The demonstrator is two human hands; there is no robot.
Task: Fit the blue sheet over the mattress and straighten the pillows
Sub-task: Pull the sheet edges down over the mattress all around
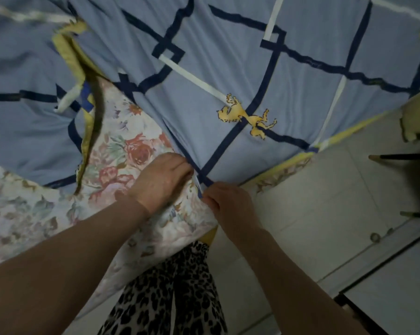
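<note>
Covering most of the upper view, the blue sheet (204, 76) lies spread over the bed, crossed by dark navy bands and a few white stripes, with a yellow horse motif (247, 117) printed near its middle. Its yellow-trimmed edge runs down the right side, and its near corner comes to a point at the corner of the mattress (122, 165), whose floral cover of pink and red roses is bare to the left and below — the sheet is not yet pulled over that part.

Both hands meet at that corner. The left hand (161, 181) rests knuckles-up on the floral cover, its fingers curled in against the sheet's edge; whether they actually pinch the cloth cannot be told, as the fingertips are hidden. The right hand (228, 201) sits just beside it, its fingers closed on the sheet's corner where a navy band ends.

At the left, another fold of the blue sheet with a yellow border (83, 93) lies turned back, leaving a wedge of floral mattress showing between the two blue areas.

Below the hands hangs leopard-print clothing (170, 291) — worn by the person. A pale tiled floor (313, 189) fills the right side, with dark furniture legs (402, 157) at the right edge.
</note>
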